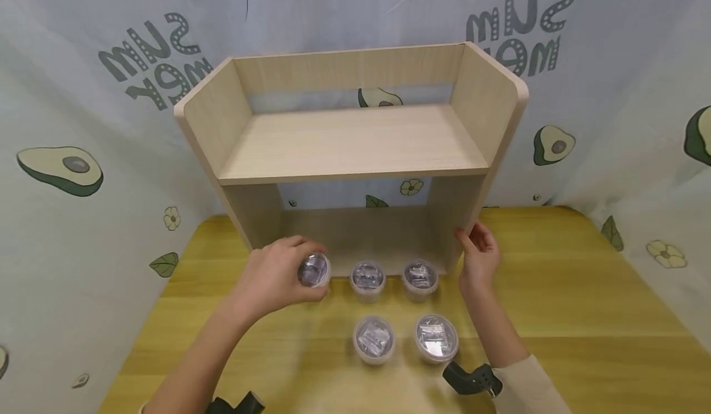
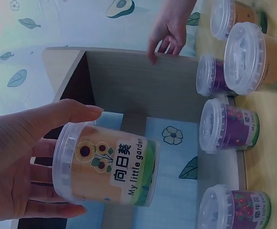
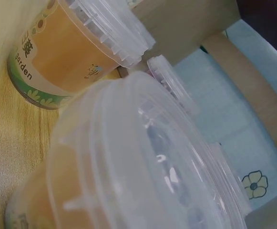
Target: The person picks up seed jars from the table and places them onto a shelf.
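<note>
My left hand (image 1: 280, 272) grips a clear plastic cup (image 2: 112, 164) with a snap lid around its rim, in front of the shelf's lower opening. An orange label with sunflowers and "My little garden" wraps the cup, which lies tilted sideways in the left wrist view. My right hand (image 1: 479, 256) pinches the front edge of the right side panel of a light wooden two-tier shelf (image 1: 355, 145), low down near the table. Cups with purple labels (image 2: 236, 126) stand along the shelf's front; one is hidden in the head view behind my left hand.
Two orange-labelled cups, one left (image 1: 374, 340) and one right (image 1: 436, 338), stand nearer me on the yellow wood-grain table (image 1: 572, 315). Foil-like packets show through the lids. A cloth (image 1: 89, 229) printed with avocados hangs behind and beside the table.
</note>
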Motion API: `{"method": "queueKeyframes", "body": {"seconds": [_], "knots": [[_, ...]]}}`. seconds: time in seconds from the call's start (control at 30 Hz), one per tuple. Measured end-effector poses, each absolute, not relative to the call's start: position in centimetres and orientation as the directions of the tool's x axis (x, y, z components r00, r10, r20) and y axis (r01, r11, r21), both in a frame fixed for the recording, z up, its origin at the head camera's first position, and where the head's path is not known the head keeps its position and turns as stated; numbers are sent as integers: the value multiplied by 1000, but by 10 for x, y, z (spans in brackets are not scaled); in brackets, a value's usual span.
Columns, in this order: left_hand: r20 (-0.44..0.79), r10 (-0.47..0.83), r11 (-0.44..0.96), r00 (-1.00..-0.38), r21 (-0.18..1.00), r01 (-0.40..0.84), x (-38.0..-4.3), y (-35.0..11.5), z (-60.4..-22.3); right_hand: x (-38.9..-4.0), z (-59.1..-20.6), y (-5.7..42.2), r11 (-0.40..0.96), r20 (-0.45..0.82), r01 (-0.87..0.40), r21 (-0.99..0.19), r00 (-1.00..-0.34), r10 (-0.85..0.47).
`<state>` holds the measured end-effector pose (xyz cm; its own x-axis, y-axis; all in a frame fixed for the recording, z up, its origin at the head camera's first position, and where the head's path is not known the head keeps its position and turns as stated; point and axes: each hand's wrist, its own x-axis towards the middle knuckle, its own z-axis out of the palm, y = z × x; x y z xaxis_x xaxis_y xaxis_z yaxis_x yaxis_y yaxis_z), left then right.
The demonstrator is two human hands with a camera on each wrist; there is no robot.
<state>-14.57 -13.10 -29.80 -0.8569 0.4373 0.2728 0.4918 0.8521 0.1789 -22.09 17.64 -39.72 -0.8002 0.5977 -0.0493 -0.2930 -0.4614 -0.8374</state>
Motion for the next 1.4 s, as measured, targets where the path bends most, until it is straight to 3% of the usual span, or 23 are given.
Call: {"method": "queueKeyframes", "body": {"seconds": [0.47, 0.83, 1.4], "knots": [[159, 460, 856, -874, 184, 484, -153, -152, -262, -211, -406, 161, -437, -81, -211, -874, -824, 560], [111, 512, 839, -852, 145, 524, -168, -162, -211, -214, -411, 152, -472, -67, -283, -835, -799, 597], [93, 543, 798, -835, 252, 547, -191, -166, -166, -218, -401, 173, -417, 10, -339, -843, -786, 618]]}}
